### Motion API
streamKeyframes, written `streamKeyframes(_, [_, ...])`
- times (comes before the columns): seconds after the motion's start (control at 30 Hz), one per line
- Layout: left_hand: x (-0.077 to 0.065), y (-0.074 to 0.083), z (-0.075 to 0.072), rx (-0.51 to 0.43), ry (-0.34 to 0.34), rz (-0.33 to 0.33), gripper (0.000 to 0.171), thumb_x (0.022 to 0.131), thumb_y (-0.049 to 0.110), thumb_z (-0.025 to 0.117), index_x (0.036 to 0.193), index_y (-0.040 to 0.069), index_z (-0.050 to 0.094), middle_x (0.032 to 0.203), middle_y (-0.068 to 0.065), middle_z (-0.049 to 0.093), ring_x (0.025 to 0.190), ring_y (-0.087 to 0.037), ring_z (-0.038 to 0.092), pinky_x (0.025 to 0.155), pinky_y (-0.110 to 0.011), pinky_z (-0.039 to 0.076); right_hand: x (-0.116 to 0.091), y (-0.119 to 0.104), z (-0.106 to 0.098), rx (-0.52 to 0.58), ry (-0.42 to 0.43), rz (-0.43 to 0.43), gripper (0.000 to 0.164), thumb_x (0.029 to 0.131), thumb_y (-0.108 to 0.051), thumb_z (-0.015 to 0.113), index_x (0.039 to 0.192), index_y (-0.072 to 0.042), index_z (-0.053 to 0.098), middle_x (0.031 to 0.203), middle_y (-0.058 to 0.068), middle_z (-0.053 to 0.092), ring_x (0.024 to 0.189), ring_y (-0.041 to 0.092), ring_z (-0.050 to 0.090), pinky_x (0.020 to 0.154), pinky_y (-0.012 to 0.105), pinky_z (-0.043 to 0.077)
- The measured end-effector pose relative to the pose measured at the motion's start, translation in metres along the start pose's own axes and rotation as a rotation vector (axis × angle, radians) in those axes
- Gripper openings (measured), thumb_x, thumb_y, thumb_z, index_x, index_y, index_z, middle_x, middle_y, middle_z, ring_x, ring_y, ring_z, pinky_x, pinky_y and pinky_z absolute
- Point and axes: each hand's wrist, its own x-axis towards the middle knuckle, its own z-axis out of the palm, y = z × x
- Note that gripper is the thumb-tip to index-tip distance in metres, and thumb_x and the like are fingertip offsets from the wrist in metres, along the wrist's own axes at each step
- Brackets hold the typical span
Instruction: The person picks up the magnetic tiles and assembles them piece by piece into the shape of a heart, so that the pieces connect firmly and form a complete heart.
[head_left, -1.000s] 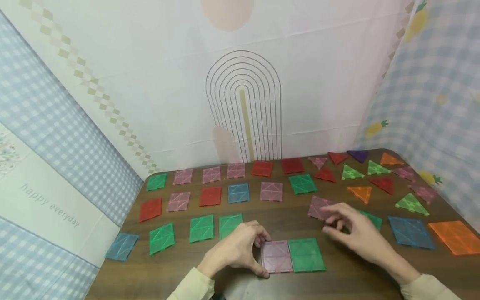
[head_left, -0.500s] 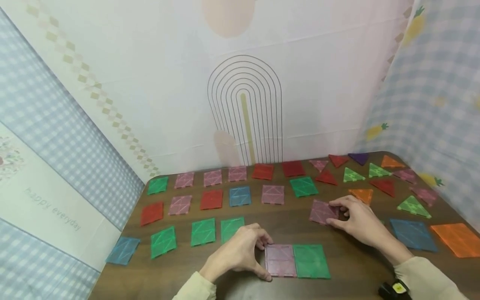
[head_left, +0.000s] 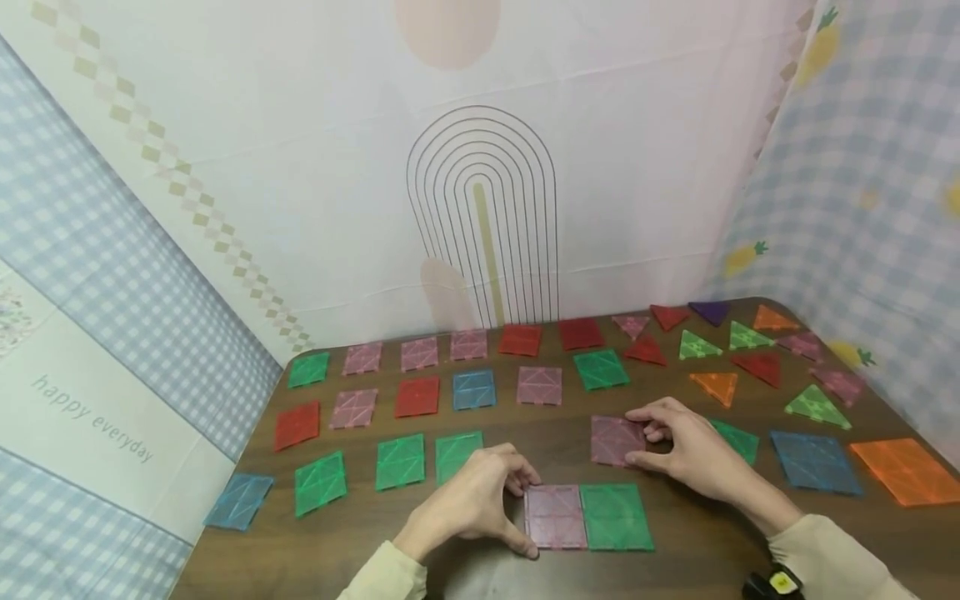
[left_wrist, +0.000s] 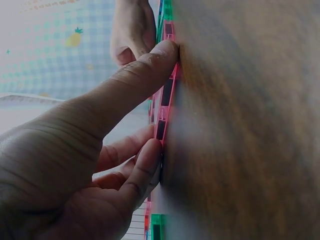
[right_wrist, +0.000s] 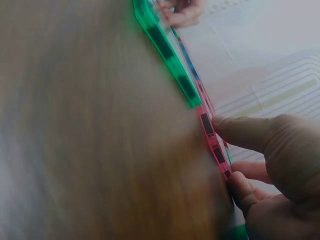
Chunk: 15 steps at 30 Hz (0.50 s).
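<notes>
In the head view a pink square magnetic tile point(head_left: 555, 517) lies flat on the table, edge to edge with a green square tile point(head_left: 618, 517) on its right. My left hand point(head_left: 476, 500) grips the pink one at its left side, thumb at the near corner and fingers at the far corner. Beyond the pair, my right hand point(head_left: 690, 450) holds a second pink square tile point(head_left: 617, 440) by its right side between thumb and fingers. From the right wrist, that tile's pink edge point(right_wrist: 212, 140) shows between thumb and fingertips, low over the wood.
Rows of square tiles in green, red, pink and blue, such as a blue tile point(head_left: 474, 390), spread over the table's back and left. Triangles point(head_left: 715, 387) lie at the back right. A large blue tile point(head_left: 816, 462) and an orange one point(head_left: 905, 472) sit at the right.
My right hand reached the second pink square tile, took hold of its right side and brought it left and a little nearer. My left hand stays at the first pink tile.
</notes>
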Motion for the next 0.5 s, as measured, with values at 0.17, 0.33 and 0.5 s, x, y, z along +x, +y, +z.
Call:
streamKeyframes(0.17, [0.001,0.000,0.000,0.003,0.002,-0.005,0.070,0.061,0.041,0.113,0.118,0.020,0.078,0.115,0.015,0.065,0.095,0.006,0.062,0.087,-0.015,0.056,-0.001,-0.005,0.007,0.015,0.000,-0.053,0.058,0.095,-0.040,0.091,0.143,-0.013,0.072,0.130,0.001,0.063,0.103,0.008,0.061,0.087,0.029,0.058])
streamKeyframes(0.33, [0.001,0.001,0.001,0.008,0.005,-0.006,0.070,0.061,0.042,0.113,0.118,0.020,0.078,0.113,0.016,0.064,0.095,0.006,0.060,0.087,-0.015,0.055,-0.004,-0.009,0.011,0.003,0.003,-0.089,0.057,0.096,-0.040,0.090,0.144,-0.016,0.072,0.131,-0.002,0.063,0.103,0.007,0.060,0.087,0.030,0.057])
streamKeyframes(0.5, [0.002,0.000,0.002,0.011,0.005,-0.013,0.070,0.061,0.042,0.113,0.117,0.020,0.078,0.112,0.016,0.064,0.094,0.006,0.060,0.087,-0.015,0.055,-0.008,-0.009,0.014,-0.003,0.001,-0.129,0.057,0.097,-0.042,0.088,0.146,-0.018,0.071,0.136,-0.004,0.065,0.107,0.007,0.062,0.090,0.031,0.058])
